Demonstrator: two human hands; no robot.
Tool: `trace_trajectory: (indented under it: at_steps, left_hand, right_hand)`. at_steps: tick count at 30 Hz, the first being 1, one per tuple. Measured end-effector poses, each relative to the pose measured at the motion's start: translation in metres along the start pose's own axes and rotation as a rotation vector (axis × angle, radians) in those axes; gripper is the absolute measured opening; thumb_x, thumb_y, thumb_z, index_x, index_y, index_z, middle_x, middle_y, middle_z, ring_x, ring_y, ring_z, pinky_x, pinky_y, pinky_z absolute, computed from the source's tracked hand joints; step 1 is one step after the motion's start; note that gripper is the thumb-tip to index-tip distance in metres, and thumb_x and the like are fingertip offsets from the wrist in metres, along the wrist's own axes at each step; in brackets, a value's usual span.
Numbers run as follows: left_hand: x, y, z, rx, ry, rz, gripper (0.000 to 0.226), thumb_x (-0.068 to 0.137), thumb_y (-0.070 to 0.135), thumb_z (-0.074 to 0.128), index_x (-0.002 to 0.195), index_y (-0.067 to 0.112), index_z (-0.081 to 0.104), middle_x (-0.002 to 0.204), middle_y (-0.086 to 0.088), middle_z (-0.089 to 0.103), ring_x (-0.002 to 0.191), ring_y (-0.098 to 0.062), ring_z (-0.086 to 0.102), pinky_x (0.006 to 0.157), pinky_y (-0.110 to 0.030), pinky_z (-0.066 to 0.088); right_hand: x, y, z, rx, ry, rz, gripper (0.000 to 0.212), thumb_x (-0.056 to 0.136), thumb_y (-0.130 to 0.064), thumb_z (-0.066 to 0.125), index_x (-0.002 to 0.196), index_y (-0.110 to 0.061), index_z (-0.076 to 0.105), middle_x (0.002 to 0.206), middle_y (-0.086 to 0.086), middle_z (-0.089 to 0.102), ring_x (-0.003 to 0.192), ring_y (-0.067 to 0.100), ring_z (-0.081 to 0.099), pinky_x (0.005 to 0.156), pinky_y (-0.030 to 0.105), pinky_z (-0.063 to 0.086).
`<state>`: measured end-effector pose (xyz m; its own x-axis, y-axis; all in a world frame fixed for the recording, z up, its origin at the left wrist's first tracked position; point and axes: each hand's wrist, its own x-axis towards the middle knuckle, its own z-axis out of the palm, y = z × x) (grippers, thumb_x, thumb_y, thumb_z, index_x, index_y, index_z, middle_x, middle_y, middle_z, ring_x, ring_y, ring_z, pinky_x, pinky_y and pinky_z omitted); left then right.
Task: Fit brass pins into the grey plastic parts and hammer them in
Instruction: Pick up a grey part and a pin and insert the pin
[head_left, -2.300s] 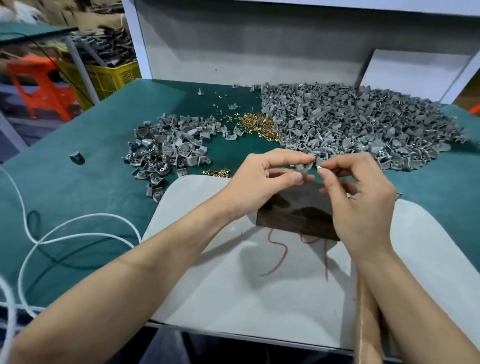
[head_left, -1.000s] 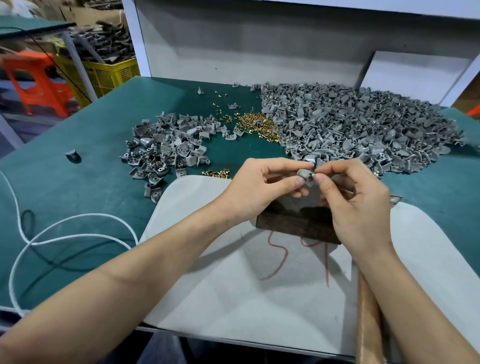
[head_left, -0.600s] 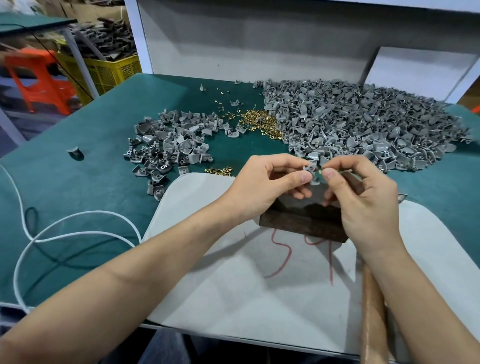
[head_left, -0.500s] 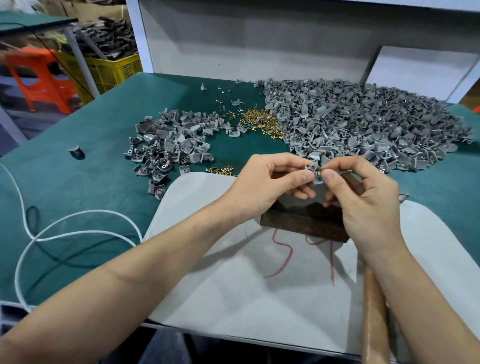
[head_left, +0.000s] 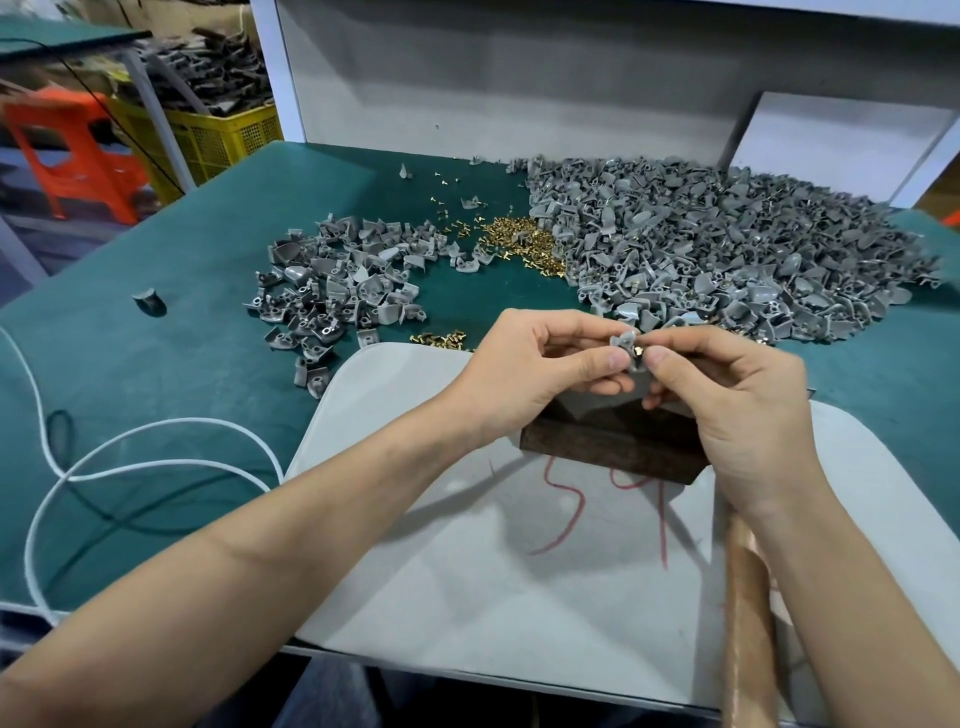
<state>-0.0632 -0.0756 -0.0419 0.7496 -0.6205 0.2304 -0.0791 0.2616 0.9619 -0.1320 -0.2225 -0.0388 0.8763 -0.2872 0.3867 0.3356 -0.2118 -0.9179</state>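
My left hand (head_left: 540, 371) pinches a small grey plastic part (head_left: 625, 347) between thumb and fingers, above a dark wooden block (head_left: 613, 447). My right hand (head_left: 737, 410) meets it from the right, thumb and forefinger holding a brass pin (head_left: 638, 353) against the part. A big heap of grey parts (head_left: 727, 244) lies at the back right, a smaller heap (head_left: 343, 280) at the back left. Loose brass pins (head_left: 519, 244) lie between the heaps, and a few more brass pins (head_left: 439, 339) sit near the board's far edge. A wooden hammer handle (head_left: 748, 623) runs under my right forearm.
The block stands on a pale grey board (head_left: 493, 571) with red marks, on a green table (head_left: 156, 374). A white cable (head_left: 104, 467) loops at the left. One stray grey part (head_left: 148, 301) lies far left. A yellow crate (head_left: 218, 140) and an orange stool (head_left: 67, 150) stand beyond the table.
Both hands have stayed together over the block, working the part. The part has turned a little in my left fingers and the pin now shows between the two thumbs.
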Motion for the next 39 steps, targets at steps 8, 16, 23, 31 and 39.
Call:
trace_trajectory:
  at_steps: [8,16,23,31,39]
  left_hand:
    - [0.0006,-0.0014,0.0002,-0.027,0.032,-0.014,0.030,0.084,-0.010,0.059,0.110,0.005,0.063,0.076,0.005,0.072,0.069,-0.007,0.069,0.068,-0.015,0.055]
    - [0.0007,-0.0009,-0.0016,0.002,0.033,0.002,0.023,0.080,-0.012,0.063,0.097,0.004,0.065,0.074,0.002,0.071,0.068,-0.010,0.069,0.069,-0.019,0.056]
    - [0.0015,-0.0003,-0.0011,-0.021,0.041,-0.020,0.024,0.081,-0.012,0.062,0.097,0.005,0.066,0.071,0.003,0.072,0.066,-0.008,0.069,0.067,-0.016,0.056]
    - [0.0015,-0.0006,0.0002,-0.020,0.046,-0.028,0.030,0.081,-0.013,0.062,0.106,0.004,0.064,0.068,0.004,0.071,0.064,-0.007,0.069,0.066,-0.015,0.055]
    - [0.0017,-0.0016,-0.0001,-0.004,0.038,-0.028,0.027,0.080,-0.013,0.063,0.100,0.005,0.066,0.067,0.004,0.071,0.063,-0.008,0.068,0.067,-0.017,0.056]
  right_hand:
    - [0.0002,0.0013,0.0007,-0.154,0.032,-0.057,0.020,0.082,-0.003,0.069,0.076,-0.022,0.067,0.063,-0.010,0.064,0.049,0.005,0.058,0.053,0.012,0.045]
    - [0.0005,0.0005,0.0011,-0.156,0.042,-0.042,0.020,0.081,-0.004,0.069,0.075,-0.022,0.067,0.061,-0.011,0.065,0.047,0.005,0.058,0.051,0.013,0.046]
    - [-0.0007,-0.0002,0.0018,-0.211,0.053,-0.075,0.021,0.080,-0.003,0.070,0.073,-0.022,0.066,0.058,-0.012,0.062,0.044,0.004,0.055,0.049,0.010,0.042]
    - [-0.0022,-0.0004,0.0024,-0.235,0.057,-0.080,0.023,0.080,-0.002,0.070,0.071,-0.023,0.066,0.056,-0.013,0.062,0.043,0.004,0.054,0.049,0.008,0.040]
    - [-0.0033,-0.0011,0.0017,-0.274,0.060,-0.079,0.025,0.078,-0.002,0.071,0.070,-0.024,0.065,0.054,-0.013,0.061,0.043,0.003,0.053,0.048,0.008,0.040]
